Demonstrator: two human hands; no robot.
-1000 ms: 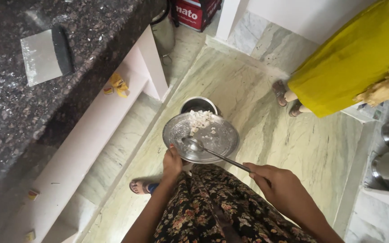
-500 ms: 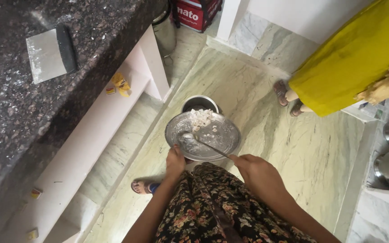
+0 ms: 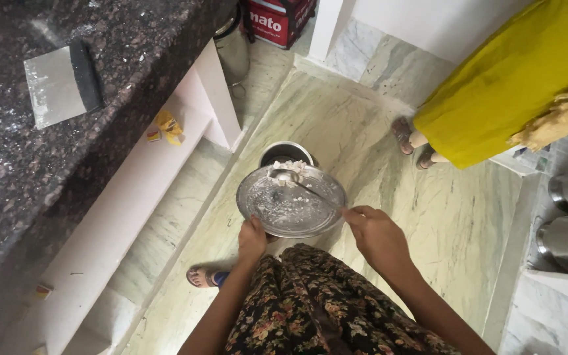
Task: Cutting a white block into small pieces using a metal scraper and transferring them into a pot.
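One flat scraper lies on the dark counter, far left. The left hand grips the near rim of one round steel plate, held above one steel pot. One spoon, its long axis running near-right to far-left, bowl pointing far-left into white scraps, is gripped by the closed right hand. Far right stands one person in yellow.

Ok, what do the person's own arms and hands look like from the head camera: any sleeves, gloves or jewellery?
Both forearms are bare right down to the hands: no sleeves reach into view. The left hand and right hand wear no gloves, and no rings, bangles or watch can be made out. Between the arms shows the person's garment, dark with a small floral print in red, pink and cream.
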